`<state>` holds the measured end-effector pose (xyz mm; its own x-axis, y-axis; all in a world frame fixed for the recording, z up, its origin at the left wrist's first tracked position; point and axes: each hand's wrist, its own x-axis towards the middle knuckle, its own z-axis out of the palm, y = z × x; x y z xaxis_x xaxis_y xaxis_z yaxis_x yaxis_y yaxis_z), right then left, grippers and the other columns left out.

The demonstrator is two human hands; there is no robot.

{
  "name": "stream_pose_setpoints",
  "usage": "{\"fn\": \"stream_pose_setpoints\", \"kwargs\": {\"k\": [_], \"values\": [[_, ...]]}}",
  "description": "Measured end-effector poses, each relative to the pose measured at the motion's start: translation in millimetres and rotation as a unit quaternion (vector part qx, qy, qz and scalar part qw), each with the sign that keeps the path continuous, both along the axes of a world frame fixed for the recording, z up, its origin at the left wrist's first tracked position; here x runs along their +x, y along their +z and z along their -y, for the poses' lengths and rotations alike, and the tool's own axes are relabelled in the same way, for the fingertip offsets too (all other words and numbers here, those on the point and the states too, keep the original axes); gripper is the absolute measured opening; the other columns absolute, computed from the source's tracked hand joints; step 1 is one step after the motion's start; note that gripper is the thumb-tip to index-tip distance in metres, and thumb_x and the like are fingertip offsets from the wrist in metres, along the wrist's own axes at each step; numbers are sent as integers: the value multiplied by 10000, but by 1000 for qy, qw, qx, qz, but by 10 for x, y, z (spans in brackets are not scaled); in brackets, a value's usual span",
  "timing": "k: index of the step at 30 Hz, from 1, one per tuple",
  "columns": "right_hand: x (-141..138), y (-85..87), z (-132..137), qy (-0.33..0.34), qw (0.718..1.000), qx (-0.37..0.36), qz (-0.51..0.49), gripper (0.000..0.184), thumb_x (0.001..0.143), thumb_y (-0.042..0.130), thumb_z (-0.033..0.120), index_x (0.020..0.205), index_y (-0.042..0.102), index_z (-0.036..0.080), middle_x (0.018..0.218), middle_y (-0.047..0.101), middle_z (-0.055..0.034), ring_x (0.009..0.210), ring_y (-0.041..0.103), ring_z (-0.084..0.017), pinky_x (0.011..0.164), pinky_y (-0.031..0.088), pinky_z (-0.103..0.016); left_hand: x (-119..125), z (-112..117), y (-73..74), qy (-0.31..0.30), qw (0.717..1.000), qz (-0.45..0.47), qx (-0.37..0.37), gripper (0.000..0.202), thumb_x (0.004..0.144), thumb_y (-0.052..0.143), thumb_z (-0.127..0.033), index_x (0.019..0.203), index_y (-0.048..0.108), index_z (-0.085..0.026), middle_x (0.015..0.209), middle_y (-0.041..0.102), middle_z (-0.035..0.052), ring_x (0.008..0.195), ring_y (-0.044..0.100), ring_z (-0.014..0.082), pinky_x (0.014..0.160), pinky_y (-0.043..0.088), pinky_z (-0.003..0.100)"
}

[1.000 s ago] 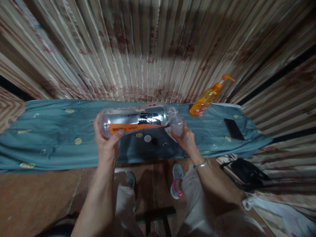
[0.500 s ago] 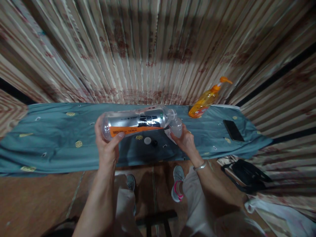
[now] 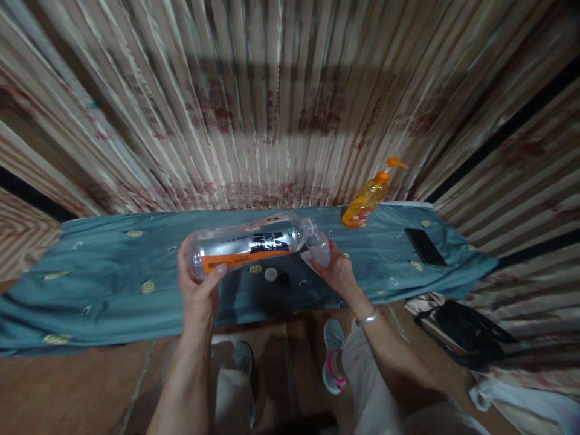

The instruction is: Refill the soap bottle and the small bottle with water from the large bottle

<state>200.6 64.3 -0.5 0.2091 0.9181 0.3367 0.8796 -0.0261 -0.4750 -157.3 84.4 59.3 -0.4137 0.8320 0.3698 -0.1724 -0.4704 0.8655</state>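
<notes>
My left hand (image 3: pixel 198 295) is wrapped round the base of a clear plastic bottle (image 3: pixel 248 243) with a silver and orange label. The bottle lies almost level in the air, its neck pointing right and slightly raised. In my right hand (image 3: pixel 341 273) is a small clear container (image 3: pixel 319 248), tilted, its upper end at the bottle's mouth. Whether the two touch I cannot tell. Something whitish shows beside the right fingers. Below the bottle, a white cap (image 3: pixel 270 274) and a small black cap-like piece (image 3: pixel 283 278) lie on the cloth.
A blue-green patterned cloth (image 3: pixel 113 260) covers the narrow table. Toward the back right stands a yellow pump bottle (image 3: pixel 366 202), with a dark phone (image 3: pixel 425 246) to its right. Pleated curtains (image 3: pixel 272 109) hang behind. A black bag (image 3: pixel 466 329) rests on the floor at right.
The whole view has shifted, so the table appears lower. Both hands keep their holds, and the bottle's neck end looks slightly higher relative to its base.
</notes>
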Motion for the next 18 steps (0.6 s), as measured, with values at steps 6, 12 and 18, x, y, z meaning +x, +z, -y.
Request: {"fn": "stream_pose_setpoints", "kwargs": {"k": [6,12,18], "values": [[4,-22,-8,6,1000,5,-21,757,1044,1000,448,1702,773,152,1215,973,-229,1101,953,-416,967,800,-516,-26,-22,-24,14,1000,8,-1,988,618,1238,-478,1529,868,-381,1616,825,60,1486,774,333,1326,635,475],[-33,-21,-27,1,1000,4,-10,757,1030,1027,446,1692,776,179,1238,980,-230,1099,947,-407,992,794,-506,-41,-24,11,15,999,26,-18,1016,575,1246,-500,1506,869,-344,1571,838,71,1453,775,324,1267,647,427],[-32,-13,-29,11,1000,12,13,752,1050,997,458,1694,763,148,1227,992,-221,1101,971,-406,973,785,-460,-56,-1,38,12,999,14,-39,895,634,1204,-494,1453,870,-358,1589,830,62,1506,751,324,1312,628,440]]}}
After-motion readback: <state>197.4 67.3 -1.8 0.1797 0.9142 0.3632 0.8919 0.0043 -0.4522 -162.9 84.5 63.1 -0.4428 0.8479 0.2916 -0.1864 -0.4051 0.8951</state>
